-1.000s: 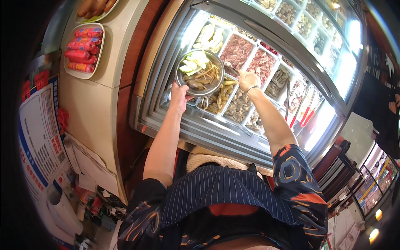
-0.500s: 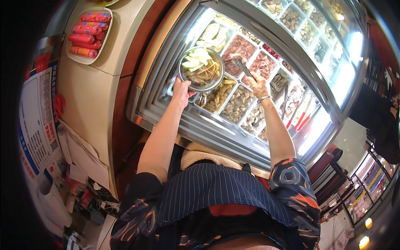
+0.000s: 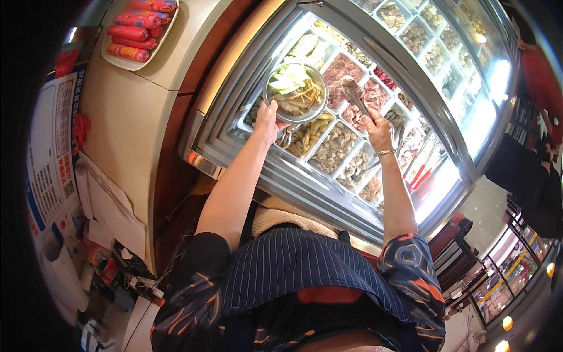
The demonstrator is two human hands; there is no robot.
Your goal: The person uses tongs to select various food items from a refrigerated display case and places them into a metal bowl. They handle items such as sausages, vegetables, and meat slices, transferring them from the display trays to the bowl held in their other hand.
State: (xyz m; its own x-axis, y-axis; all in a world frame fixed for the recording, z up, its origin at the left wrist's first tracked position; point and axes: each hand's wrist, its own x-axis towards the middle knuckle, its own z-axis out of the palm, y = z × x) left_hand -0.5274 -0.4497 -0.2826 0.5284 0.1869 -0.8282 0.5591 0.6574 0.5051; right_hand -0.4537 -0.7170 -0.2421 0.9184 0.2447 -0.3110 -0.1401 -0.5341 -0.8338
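Bright overall, strongest light from inside the display case [image 3: 363, 117]: white glow along its inner walls and over the food trays. Blown-out glare on the glass at the far right end of the case and on the lower right rail. Warm reflection along the case's left metal edge. Small lamp spots well below and right of the case, near the frame's rim. Soft shadow under the forearms, none hard. Heavy fisheye bend: straight case rails curve, black vignette around the circular field left of the case. Centre sharp; slight motion blur on tongs [image 3: 356, 94] above the case's meat trays. Rim detail smeared, stretched.
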